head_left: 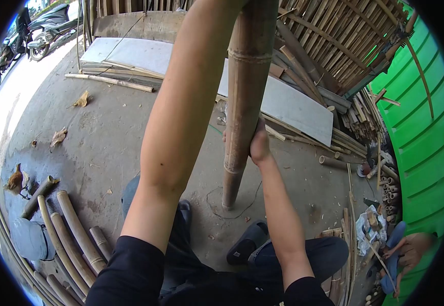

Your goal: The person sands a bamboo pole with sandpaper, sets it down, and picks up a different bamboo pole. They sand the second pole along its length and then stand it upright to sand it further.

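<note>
A thick brown bamboo pole (247, 86) stands nearly upright between my legs, its lower end at the concrete floor and its top running out of view. My right hand (259, 144) is wrapped around its lower part from the right side, with the fingers mostly behind it. My left arm reaches up alongside the pole, and the hand lies beyond the top edge. A thin loop of wire or cord (247, 215) lies on the floor around the pole's foot.
Cut bamboo poles (81, 239) lie at the lower left near a grey bag (30, 239). Pale boards (296, 109) and bamboo stacks stretch across the back. Another person (408, 252) sits at the right by a green metal wall (416, 153). A motorbike (53, 28) stands at upper left.
</note>
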The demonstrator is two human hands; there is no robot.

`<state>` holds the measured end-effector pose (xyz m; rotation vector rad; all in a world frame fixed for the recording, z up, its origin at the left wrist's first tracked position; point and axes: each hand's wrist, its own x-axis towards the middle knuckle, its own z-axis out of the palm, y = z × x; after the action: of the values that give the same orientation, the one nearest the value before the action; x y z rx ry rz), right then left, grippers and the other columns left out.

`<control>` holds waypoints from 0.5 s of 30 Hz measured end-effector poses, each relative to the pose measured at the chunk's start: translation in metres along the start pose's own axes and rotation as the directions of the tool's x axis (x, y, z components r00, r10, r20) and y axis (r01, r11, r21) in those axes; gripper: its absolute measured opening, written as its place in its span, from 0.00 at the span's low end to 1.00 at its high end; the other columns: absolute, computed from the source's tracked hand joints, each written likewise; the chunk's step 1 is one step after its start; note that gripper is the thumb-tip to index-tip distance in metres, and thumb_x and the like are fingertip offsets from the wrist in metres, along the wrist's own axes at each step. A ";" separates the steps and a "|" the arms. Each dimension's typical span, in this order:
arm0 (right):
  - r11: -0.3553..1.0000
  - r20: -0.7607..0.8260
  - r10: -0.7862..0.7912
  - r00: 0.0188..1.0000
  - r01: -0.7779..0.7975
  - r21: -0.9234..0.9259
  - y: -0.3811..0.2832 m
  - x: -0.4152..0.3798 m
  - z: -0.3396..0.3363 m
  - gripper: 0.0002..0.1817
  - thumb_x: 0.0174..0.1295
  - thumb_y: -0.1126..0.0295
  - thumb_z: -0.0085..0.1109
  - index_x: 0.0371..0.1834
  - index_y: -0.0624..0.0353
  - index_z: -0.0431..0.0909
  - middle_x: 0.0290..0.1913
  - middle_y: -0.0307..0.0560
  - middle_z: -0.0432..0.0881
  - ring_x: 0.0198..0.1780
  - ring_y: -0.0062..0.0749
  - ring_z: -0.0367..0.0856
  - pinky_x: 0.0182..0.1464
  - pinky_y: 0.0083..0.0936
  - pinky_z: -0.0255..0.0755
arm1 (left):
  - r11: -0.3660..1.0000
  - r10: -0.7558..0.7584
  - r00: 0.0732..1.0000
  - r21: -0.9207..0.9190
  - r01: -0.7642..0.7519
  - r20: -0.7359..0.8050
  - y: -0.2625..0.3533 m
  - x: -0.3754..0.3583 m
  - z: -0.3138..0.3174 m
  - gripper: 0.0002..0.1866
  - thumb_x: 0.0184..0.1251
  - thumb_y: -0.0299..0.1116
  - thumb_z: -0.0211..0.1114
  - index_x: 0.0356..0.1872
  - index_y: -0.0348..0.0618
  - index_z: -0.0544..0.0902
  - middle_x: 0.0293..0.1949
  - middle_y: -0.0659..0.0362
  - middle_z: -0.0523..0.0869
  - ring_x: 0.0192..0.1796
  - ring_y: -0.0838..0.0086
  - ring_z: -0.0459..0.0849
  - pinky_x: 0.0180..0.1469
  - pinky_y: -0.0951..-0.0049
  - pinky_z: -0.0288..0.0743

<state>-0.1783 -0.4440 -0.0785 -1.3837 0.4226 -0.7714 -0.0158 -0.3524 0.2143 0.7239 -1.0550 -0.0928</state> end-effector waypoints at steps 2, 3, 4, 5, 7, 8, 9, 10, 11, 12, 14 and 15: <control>0.988 -0.008 -0.136 0.991 0.135 -0.068 0.032 0.010 -0.008 0.40 0.80 0.41 0.20 0.62 0.66 0.74 0.43 0.59 0.86 0.38 0.45 0.90 0.41 0.42 0.87 | 0.994 0.101 0.995 -0.036 -0.102 -0.027 0.010 -0.015 -0.016 0.39 0.68 0.46 0.73 0.70 0.28 0.70 0.47 0.45 0.86 0.43 0.65 0.89 0.45 0.65 0.87; 0.995 0.108 -0.097 0.989 0.100 -0.020 0.015 0.010 -0.005 0.35 0.81 0.47 0.26 0.70 0.65 0.71 0.58 0.54 0.81 0.56 0.38 0.80 0.59 0.35 0.73 | 0.980 0.185 0.981 -0.079 -0.180 0.059 0.013 -0.017 -0.029 0.39 0.68 0.46 0.72 0.70 0.28 0.70 0.48 0.44 0.85 0.44 0.64 0.89 0.46 0.64 0.87; 0.999 0.220 -0.049 0.974 0.044 0.027 0.004 0.005 -0.002 0.32 0.82 0.52 0.33 0.77 0.65 0.68 0.74 0.50 0.76 0.74 0.30 0.71 0.77 0.27 0.60 | 0.963 0.255 0.957 -0.126 -0.239 0.140 0.016 -0.021 -0.038 0.38 0.69 0.47 0.72 0.70 0.28 0.70 0.49 0.44 0.85 0.46 0.63 0.89 0.47 0.63 0.87; 0.998 0.186 0.006 0.982 -0.018 0.061 -0.002 0.008 0.000 0.33 0.82 0.52 0.33 0.77 0.65 0.68 0.73 0.49 0.76 0.72 0.30 0.73 0.75 0.27 0.63 | 0.966 0.241 0.960 -0.126 -0.224 0.145 0.018 -0.023 -0.036 0.38 0.69 0.47 0.72 0.70 0.28 0.70 0.49 0.44 0.85 0.46 0.63 0.89 0.47 0.63 0.87; 1.000 0.140 -0.025 0.990 0.025 0.001 -0.031 0.007 0.009 0.32 0.82 0.52 0.33 0.77 0.65 0.68 0.72 0.49 0.77 0.72 0.30 0.73 0.75 0.26 0.63 | 0.989 0.143 0.990 -0.044 -0.143 -0.002 0.029 -0.023 -0.020 0.38 0.69 0.47 0.72 0.69 0.28 0.71 0.50 0.43 0.85 0.47 0.62 0.89 0.48 0.63 0.87; 0.996 0.100 -0.052 0.994 0.059 -0.069 -0.039 0.006 0.009 0.32 0.83 0.52 0.32 0.77 0.64 0.68 0.72 0.49 0.78 0.71 0.29 0.73 0.74 0.26 0.63 | 0.995 0.095 0.992 -0.006 -0.096 -0.081 0.033 -0.023 -0.010 0.38 0.69 0.47 0.72 0.69 0.28 0.71 0.50 0.43 0.85 0.48 0.61 0.89 0.49 0.62 0.86; 0.995 0.053 -0.022 0.998 0.027 -0.101 -0.041 0.008 0.001 0.32 0.83 0.52 0.31 0.77 0.64 0.69 0.71 0.48 0.78 0.72 0.29 0.73 0.74 0.26 0.63 | 0.999 0.050 0.985 0.029 -0.045 -0.164 0.035 -0.024 -0.004 0.38 0.69 0.47 0.72 0.69 0.28 0.71 0.50 0.42 0.85 0.48 0.61 0.89 0.49 0.62 0.86; 0.991 0.006 0.009 1.000 -0.009 -0.131 -0.042 0.012 -0.008 0.32 0.84 0.52 0.30 0.76 0.64 0.69 0.71 0.48 0.78 0.72 0.29 0.73 0.75 0.26 0.62 | 0.998 0.006 0.968 0.061 0.010 -0.249 0.035 -0.024 -0.001 0.38 0.69 0.47 0.72 0.69 0.28 0.71 0.51 0.42 0.85 0.49 0.60 0.89 0.50 0.62 0.86; 0.992 0.000 0.015 1.000 -0.015 -0.124 -0.041 0.019 -0.015 0.32 0.84 0.52 0.30 0.76 0.64 0.69 0.71 0.48 0.78 0.72 0.29 0.73 0.75 0.26 0.62 | 0.998 -0.002 0.970 0.064 0.018 -0.244 0.020 -0.018 -0.001 0.38 0.69 0.47 0.72 0.69 0.28 0.71 0.51 0.42 0.85 0.49 0.60 0.89 0.50 0.62 0.86; 0.995 -0.025 0.015 1.000 -0.018 -0.096 -0.037 0.029 -0.026 0.31 0.84 0.55 0.30 0.75 0.63 0.71 0.71 0.48 0.78 0.71 0.29 0.73 0.74 0.26 0.63 | 0.987 0.076 0.969 0.154 -0.040 -0.234 -0.010 -0.006 0.000 0.38 0.68 0.48 0.72 0.68 0.28 0.72 0.50 0.42 0.86 0.49 0.59 0.90 0.51 0.61 0.85; 0.996 -0.107 -0.063 0.992 0.056 -0.073 -0.056 0.037 -0.013 0.29 0.83 0.58 0.29 0.72 0.63 0.74 0.69 0.48 0.80 0.69 0.30 0.75 0.74 0.28 0.63 | 0.968 0.149 0.970 0.230 -0.103 -0.194 -0.045 0.009 0.007 0.38 0.68 0.49 0.72 0.67 0.28 0.72 0.50 0.41 0.87 0.50 0.58 0.90 0.53 0.61 0.84; 0.989 -0.165 -0.134 0.977 0.121 -0.083 -0.085 0.037 0.016 0.29 0.82 0.60 0.28 0.71 0.63 0.75 0.68 0.49 0.81 0.67 0.31 0.76 0.73 0.30 0.64 | 0.969 0.146 0.964 0.228 -0.095 -0.221 -0.057 0.012 0.012 0.38 0.67 0.49 0.73 0.67 0.28 0.73 0.50 0.41 0.87 0.50 0.57 0.90 0.54 0.61 0.83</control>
<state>-0.1620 -0.4589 0.0133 -1.4281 0.5026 -0.9929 -0.0050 -0.4067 0.1937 0.8415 -0.8850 0.2129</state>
